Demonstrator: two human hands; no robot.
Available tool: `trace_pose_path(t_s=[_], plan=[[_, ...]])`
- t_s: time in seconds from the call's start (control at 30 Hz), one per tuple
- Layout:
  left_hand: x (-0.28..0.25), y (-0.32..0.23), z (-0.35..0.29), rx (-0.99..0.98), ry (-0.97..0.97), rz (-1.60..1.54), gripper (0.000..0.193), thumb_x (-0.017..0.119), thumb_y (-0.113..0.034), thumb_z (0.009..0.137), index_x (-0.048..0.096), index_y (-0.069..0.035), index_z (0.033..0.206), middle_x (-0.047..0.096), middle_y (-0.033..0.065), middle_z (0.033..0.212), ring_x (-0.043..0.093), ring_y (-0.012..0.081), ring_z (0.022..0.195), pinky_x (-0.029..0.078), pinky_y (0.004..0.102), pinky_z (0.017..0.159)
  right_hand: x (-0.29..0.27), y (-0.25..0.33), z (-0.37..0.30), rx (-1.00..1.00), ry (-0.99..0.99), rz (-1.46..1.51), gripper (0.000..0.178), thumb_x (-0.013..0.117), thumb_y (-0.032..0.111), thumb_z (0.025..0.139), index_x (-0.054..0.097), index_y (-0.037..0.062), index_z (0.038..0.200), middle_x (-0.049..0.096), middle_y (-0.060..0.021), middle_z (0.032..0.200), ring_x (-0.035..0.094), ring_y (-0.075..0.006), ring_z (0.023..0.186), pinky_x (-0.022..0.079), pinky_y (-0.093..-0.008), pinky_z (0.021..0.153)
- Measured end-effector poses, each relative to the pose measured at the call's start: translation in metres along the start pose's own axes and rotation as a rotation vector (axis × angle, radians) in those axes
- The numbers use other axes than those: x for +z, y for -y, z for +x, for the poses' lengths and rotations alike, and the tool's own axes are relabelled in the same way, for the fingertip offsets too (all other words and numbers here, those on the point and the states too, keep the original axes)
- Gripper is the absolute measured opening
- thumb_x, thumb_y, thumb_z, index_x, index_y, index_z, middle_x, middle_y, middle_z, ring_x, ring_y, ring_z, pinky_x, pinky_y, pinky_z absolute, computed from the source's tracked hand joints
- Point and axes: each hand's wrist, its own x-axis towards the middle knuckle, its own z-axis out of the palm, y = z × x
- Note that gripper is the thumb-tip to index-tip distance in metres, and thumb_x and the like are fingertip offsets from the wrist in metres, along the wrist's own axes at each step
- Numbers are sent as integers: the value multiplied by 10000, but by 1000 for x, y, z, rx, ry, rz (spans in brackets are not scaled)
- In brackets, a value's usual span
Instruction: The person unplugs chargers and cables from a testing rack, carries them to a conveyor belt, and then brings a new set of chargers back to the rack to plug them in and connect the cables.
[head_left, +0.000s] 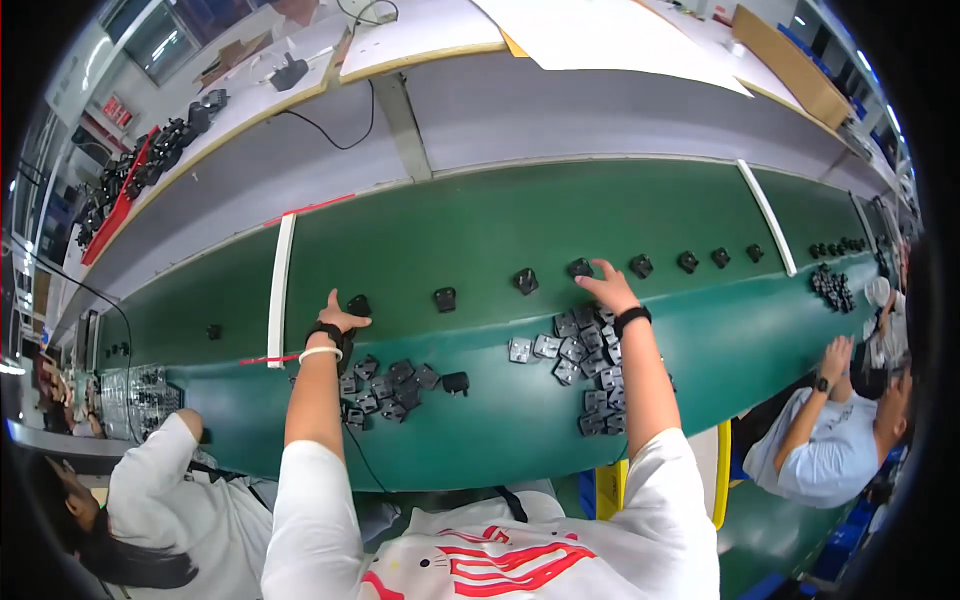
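My left hand (343,316) is at the near edge of the green belt. Its thumb and forefinger are spread beside a small black plug adapter (358,304). Farther right, my right hand (610,290) reaches over the belt with thumb and forefinger apart around another black adapter (581,267); whether they touch it is hard to tell. Under my right forearm lies a pile of black and grey adapters (572,349), partly hidden. A second pile (398,386) is beside my left forearm, and a single adapter (455,383) sits just right of it.
More adapters stand spaced along the belt (450,220), such as one adapter (526,281) between my hands. White bars (281,290) cross the belt on both sides. A shelf (430,65) runs behind. Co-workers sit at left (160,490) and right (825,430); a yellow bin (609,490) is below.
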Motion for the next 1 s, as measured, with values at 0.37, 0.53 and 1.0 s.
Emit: trace_pose_path(t_s=[0.37, 0.53, 1.0], plan=[[80, -128, -18, 39, 114, 80, 872, 782, -551, 588, 447, -152, 1287, 373, 267, 1296, 556, 364, 1074, 448, 397, 954, 82, 65, 48, -113, 355, -528, 945, 696, 661, 616, 440, 101, 1333, 337, -185, 1353, 345, -394, 1216, 413, -465, 971], [115, -153, -24, 51, 47, 173, 768, 772, -492, 608, 489, -155, 1238, 308, 272, 1320, 600, 387, 955, 496, 406, 880, 135, 83, 30, -219, 267, -749, 734, 716, 519, 700, 468, 46, 1203, 329, -194, 1339, 372, -407, 1200, 494, -470, 865], [1, -71, -177, 137, 527, -1999, 439, 560, -478, 839, 503, -164, 1141, 507, 180, 1218, 499, 207, 701, 446, 287, 521, 39, 153, -93, -313, 639, 902, 545, 617, 368, 804, 477, 26, 1205, 514, -93, 1145, 513, -172, 989, 448, -354, 825]])
